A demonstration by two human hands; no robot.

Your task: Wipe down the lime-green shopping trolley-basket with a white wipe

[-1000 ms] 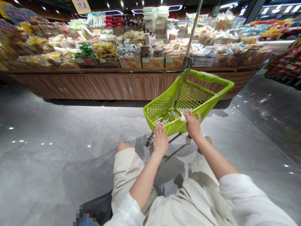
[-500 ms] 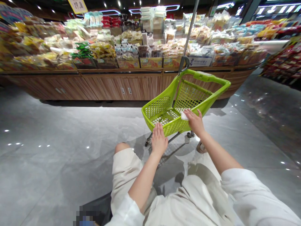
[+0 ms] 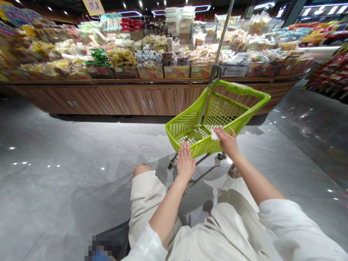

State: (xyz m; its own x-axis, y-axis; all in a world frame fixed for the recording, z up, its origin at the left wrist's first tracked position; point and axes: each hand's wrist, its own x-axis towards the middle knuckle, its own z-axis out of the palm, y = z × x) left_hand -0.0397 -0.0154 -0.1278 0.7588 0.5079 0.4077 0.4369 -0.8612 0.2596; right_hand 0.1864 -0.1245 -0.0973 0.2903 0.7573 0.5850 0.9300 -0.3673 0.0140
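A lime-green shopping cart with lattice sides stands before me, side-on. My right hand is at its near rim and presses a folded white tissue against it, thumb apart from the fingers. Most of the tissue is hidden under the fingers. My left hand lies flat with straight fingers at the cart's near side, left of the right hand, and holds nothing. Its fingertips reach the rim. Inside, the cart's lattice floor shows.
Behind the cart runs a wooden display counter piled with packaged snacks. A grey pole rises from the cart's far side. A price sign hangs at upper left. At lower left is a dark object, partly pixelated. Grey tiled floor surrounds us.
The whole view has shifted slightly, so the cart and counter sit a little further right in the picture. Both hands keep nearly the same places on the cart; the tissue stays under my right fingers.
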